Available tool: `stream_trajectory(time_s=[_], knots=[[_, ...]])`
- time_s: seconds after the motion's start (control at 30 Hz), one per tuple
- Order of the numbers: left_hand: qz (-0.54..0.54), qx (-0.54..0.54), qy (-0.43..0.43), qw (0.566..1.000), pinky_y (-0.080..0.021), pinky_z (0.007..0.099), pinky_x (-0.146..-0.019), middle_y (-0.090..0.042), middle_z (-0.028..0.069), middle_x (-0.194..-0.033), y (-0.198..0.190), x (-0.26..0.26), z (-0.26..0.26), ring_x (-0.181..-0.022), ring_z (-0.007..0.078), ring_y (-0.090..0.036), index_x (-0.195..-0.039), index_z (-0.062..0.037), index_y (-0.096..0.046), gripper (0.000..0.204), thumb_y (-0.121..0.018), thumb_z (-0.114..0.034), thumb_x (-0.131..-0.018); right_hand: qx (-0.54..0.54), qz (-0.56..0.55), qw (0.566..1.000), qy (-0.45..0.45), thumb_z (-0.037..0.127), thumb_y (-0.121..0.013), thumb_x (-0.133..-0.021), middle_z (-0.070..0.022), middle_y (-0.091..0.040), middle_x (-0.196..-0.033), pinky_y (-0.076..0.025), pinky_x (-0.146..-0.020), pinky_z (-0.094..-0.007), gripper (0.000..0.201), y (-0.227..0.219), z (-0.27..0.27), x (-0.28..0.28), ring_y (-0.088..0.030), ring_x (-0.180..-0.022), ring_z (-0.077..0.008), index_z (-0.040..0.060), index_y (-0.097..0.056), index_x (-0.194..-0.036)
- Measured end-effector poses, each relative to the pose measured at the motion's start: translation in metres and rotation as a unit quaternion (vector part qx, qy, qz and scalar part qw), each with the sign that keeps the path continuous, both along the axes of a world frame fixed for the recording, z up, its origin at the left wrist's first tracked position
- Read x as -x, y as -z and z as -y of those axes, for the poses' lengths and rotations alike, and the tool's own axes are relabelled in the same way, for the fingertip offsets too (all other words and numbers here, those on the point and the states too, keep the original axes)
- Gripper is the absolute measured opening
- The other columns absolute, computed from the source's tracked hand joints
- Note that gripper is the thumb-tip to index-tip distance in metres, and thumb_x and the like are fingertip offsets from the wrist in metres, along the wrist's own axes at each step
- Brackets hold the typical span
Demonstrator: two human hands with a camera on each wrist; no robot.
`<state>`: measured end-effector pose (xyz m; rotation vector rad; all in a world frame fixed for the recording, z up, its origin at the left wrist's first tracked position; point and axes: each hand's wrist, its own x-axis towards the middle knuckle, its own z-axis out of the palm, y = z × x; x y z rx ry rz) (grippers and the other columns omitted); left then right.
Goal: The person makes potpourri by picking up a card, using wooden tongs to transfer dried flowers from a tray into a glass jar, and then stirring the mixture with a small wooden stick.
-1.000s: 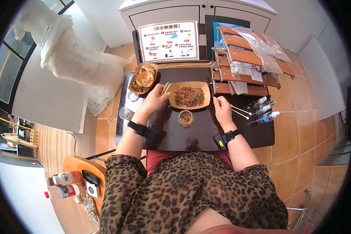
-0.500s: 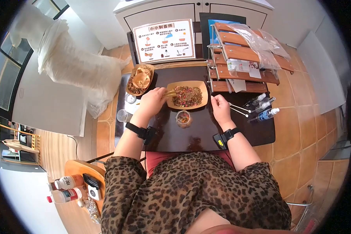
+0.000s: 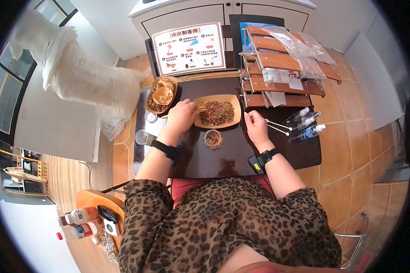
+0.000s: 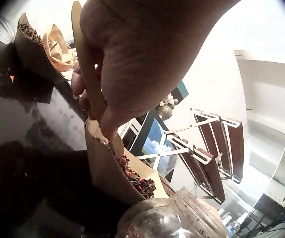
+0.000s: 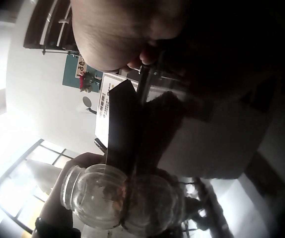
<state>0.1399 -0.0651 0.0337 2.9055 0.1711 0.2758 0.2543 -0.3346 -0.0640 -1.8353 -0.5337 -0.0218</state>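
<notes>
My left hand (image 3: 182, 116) holds a wooden fork (image 4: 83, 44) by its flat handle, at the left end of a brown paper tray (image 3: 234, 101). Its tines reach the chopped dried flowers and herbs (image 3: 217, 113) that fill the tray. In the left wrist view the thumb and fingers are at the tray's rim. My right hand (image 3: 256, 125) rests on the table just right of the tray, fingers loosely curled, with nothing seen in them. Between me and the tray stands a small clear jar (image 3: 213, 139) with dried petals inside.
Another paper tray (image 3: 161, 94) with dried bits and crumpled paper sits back left, near a clear cup (image 3: 141, 137). White-ended sticks (image 3: 278, 128) and spray bottles (image 3: 312, 132) lie right. A folding wooden rack (image 3: 278, 61) and a printed instruction sheet (image 3: 189, 48) stand behind.
My left hand has turned so that the fork's tines now point into the dried flowers, having pointed up and away at the tray's left edge. The right hand stays in place.
</notes>
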Motion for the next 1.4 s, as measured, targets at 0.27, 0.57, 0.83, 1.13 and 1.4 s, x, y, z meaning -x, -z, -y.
stream_trajectory(time_s=[0.27,0.57,0.83,1.13,1.4], knots=[[0.008,0.012,-0.009,1.0,-0.053,0.0452,-0.081,-0.064,0.0099,-0.094,-0.002,0.003,0.003,-0.098,0.0328,-0.064,-0.099,-0.0081,-0.069,0.018,-0.068,-0.024,-0.09,0.012,-0.009,1.0,0.006,0.019,-0.065,-0.098,-0.0118,-0.059,-0.065,-0.046,-0.058,-0.0346,0.026,-0.006,0.0,0.002,-0.054,-0.057,-0.0197,0.0009,-0.058,-0.082],[0.052,0.067,0.002,0.996,-0.053,0.042,-0.077,-0.064,0.0081,-0.09,-0.039,0.026,0.008,-0.093,0.0308,-0.064,-0.092,-0.0064,-0.068,0.015,-0.069,-0.021,-0.089,0.011,0.016,1.0,0.006,0.019,-0.066,-0.097,-0.0131,-0.06,-0.066,-0.046,-0.057,-0.0354,0.026,-0.003,0.0,0.001,-0.056,-0.057,-0.0229,0.0008,-0.057,-0.081],[-0.007,0.065,0.144,0.987,-0.053,0.0428,-0.075,-0.063,0.0108,-0.089,-0.053,0.054,0.02,-0.088,0.0336,-0.063,-0.094,-0.0062,-0.068,0.014,-0.07,-0.018,-0.087,0.005,0.014,1.0,0.008,0.019,-0.066,-0.097,-0.0131,-0.06,-0.066,-0.046,-0.057,-0.0344,0.025,-0.003,-0.001,0.002,-0.056,-0.057,-0.022,0.0008,-0.058,-0.081],[-0.035,0.042,0.157,0.986,-0.054,0.0428,-0.077,-0.064,0.0084,-0.095,-0.051,0.059,0.023,-0.091,0.0324,-0.064,-0.097,-0.0086,-0.069,0.015,-0.072,-0.017,-0.085,0.015,0.017,1.0,0.006,0.019,-0.065,-0.098,-0.0119,-0.06,-0.065,-0.045,-0.057,-0.0334,0.026,-0.007,0.0,0.003,-0.055,-0.057,-0.0186,0.0003,-0.058,-0.081],[0.033,0.041,0.082,0.995,-0.053,0.0428,-0.08,-0.062,0.0087,-0.092,-0.056,0.041,0.012,-0.094,0.0309,-0.063,-0.101,-0.0087,-0.069,0.019,-0.072,-0.018,-0.084,0.008,0.013,1.0,0.005,0.02,-0.065,-0.098,-0.0112,-0.059,-0.064,-0.045,-0.057,-0.0337,0.026,-0.008,0.0,0.004,-0.054,-0.056,-0.019,0.0006,-0.058,-0.082]])
